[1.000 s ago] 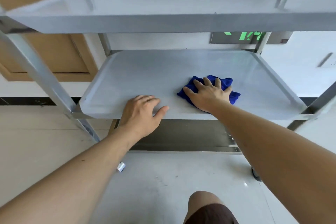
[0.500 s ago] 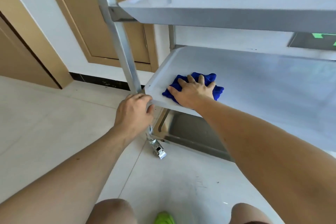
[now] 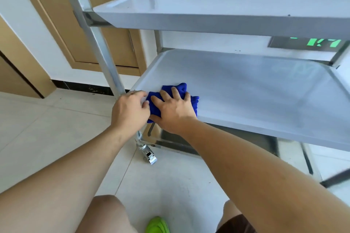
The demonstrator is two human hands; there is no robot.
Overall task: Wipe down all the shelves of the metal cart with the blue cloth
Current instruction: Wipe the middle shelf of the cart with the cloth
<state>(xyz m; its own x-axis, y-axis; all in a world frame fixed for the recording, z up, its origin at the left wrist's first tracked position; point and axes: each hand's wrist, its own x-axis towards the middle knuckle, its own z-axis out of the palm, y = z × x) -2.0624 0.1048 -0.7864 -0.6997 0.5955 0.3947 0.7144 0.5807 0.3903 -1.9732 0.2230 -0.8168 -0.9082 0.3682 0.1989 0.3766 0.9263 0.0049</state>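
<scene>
The left hand (image 3: 130, 110) grips the middle shelf's (image 3: 255, 100) near-left corner by the post (image 3: 106, 62), fingers curled over the rim; a second ago it lay flat along the front edge. The right hand (image 3: 173, 110), fingers spread and straight, presses the cloth (image 3: 181, 89) flat. The cloth has slid from the shelf's middle to this corner, touching the left hand. By my reading, the leftward pass is ending here. Above, the top shelf (image 3: 217, 4) shows; the bottom one (image 3: 208, 143) looks unwiped.
</scene>
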